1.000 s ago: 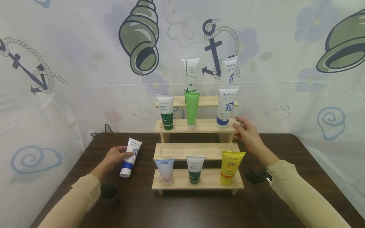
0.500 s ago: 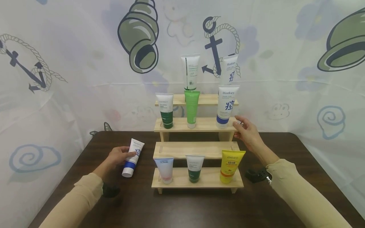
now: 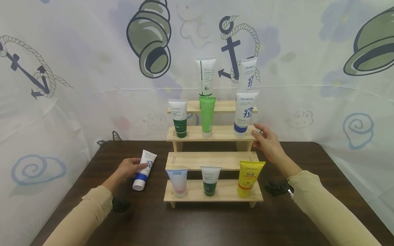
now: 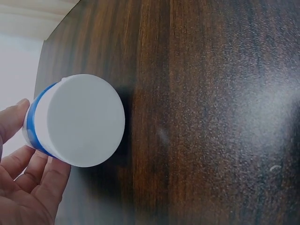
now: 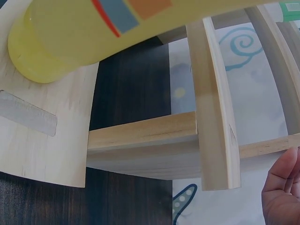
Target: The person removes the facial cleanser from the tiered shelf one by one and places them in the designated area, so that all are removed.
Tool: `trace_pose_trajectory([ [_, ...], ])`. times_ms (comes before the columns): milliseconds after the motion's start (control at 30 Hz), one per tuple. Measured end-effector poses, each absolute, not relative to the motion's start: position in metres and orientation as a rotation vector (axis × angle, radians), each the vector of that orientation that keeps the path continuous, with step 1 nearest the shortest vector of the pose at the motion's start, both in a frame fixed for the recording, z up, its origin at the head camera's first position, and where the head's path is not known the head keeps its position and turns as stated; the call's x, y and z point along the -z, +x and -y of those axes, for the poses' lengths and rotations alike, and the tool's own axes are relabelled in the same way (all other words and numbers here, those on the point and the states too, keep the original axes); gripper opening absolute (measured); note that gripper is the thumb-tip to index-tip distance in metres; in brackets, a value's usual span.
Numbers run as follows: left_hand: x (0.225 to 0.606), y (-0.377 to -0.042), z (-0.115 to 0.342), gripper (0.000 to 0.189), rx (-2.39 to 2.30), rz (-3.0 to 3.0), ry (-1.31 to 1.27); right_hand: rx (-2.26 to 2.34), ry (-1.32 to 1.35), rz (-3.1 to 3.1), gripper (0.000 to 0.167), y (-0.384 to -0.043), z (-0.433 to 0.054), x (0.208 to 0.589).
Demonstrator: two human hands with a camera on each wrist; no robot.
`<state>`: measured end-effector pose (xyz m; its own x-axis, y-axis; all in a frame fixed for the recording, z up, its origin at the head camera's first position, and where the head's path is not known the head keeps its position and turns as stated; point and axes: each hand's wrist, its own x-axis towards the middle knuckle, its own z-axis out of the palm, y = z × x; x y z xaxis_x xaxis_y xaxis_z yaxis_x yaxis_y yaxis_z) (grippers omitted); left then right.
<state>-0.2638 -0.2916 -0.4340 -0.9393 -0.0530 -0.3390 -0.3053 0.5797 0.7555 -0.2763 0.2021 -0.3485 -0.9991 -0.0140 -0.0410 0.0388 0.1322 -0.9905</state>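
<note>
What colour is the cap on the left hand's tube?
White; the cap shows best in the left wrist view.

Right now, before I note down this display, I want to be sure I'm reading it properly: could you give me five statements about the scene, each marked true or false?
1. The left hand holds a white-and-blue tube. True.
2. The yellow tube stands on the top shelf. False: it stands on the bottom shelf.
3. The green tube stands on a higher shelf than the yellow tube. True.
4. The right hand holds the yellow tube. False: it is at the right end of the green tube's shelf.
5. The held tube's cap is blue. False: it is white.
</note>
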Motion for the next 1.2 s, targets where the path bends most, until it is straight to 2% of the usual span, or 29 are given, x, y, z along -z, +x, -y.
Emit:
trace_pose_trajectory([
  [1200, 0.4294, -0.2572, 0.2920, 0.063, -1.087, -2.684, -0.305, 2.063, -0.033, -2.336, 0.059, -0.2755, -0.2026, 0.3500],
])
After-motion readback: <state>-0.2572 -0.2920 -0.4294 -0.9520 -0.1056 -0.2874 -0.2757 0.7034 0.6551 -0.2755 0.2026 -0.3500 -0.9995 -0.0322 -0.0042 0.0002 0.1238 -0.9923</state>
